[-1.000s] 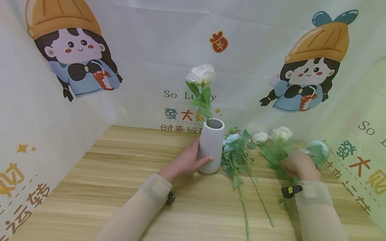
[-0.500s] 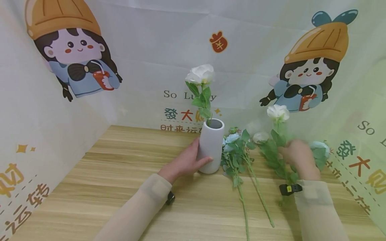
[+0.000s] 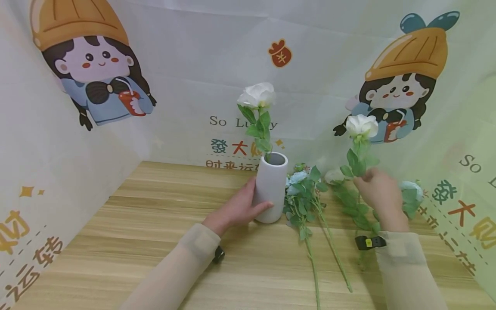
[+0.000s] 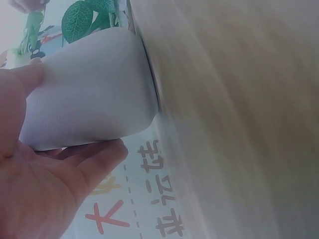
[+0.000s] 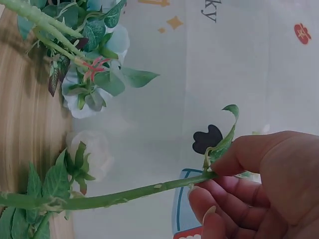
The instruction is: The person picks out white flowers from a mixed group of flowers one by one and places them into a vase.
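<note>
**Left hand [image 3: 241,209] round the vase [image 3: 270,191], right hand [image 3: 379,191] on a white flower [image 3: 362,127]**

The left hand wraps thumb and fingers round the vase, upright on the desk [image 3: 147,249]; the right hand pinches the white flower's stem, bloom up, well apart from the vase. Another white bloom [image 3: 257,96] leans in the vase's mouth. Blue flowers [image 3: 299,178] lie between vase and right hand — leaves just beside the vase, stems toward the near side. A blue flower [image 3: 412,190] lies right of that hand. Wood spreads leftward — a printed backdrop [image 3: 186,56] borders the back and sides.

The vase [image 3: 270,189] hides the bottom of one flower [image 3: 257,95].
</note>
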The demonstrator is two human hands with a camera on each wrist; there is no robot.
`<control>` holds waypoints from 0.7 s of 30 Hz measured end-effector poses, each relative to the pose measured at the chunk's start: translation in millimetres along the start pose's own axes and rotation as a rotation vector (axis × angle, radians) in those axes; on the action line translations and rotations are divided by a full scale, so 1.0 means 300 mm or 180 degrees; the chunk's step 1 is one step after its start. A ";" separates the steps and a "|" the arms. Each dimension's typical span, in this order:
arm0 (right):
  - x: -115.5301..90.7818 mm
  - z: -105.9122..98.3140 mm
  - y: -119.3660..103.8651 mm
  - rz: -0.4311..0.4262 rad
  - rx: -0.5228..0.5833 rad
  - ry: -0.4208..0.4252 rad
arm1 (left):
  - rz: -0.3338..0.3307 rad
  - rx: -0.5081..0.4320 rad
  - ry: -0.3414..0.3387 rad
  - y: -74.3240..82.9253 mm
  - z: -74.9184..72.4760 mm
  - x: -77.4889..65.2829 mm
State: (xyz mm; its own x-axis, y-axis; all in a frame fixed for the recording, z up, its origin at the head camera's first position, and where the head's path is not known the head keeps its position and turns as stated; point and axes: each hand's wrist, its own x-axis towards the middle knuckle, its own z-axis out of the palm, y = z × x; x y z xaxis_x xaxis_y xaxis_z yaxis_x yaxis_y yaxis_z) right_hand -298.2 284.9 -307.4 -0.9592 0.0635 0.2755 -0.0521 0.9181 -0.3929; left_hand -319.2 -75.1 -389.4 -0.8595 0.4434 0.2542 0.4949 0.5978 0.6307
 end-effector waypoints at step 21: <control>-0.013 0.006 -0.066 -0.0268 0.0534 0.0698 | -0.0002 -0.0095 -0.0003 -0.005 0.005 0.003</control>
State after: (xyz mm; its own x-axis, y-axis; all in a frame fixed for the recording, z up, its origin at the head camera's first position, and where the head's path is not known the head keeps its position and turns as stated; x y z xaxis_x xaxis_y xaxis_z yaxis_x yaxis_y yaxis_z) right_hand -294.1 265.8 -302.4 -0.8676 0.0896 0.4892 -0.1918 0.8473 -0.4952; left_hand -320.3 -74.5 -391.1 -0.8597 0.4437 0.2532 0.4904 0.5778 0.6525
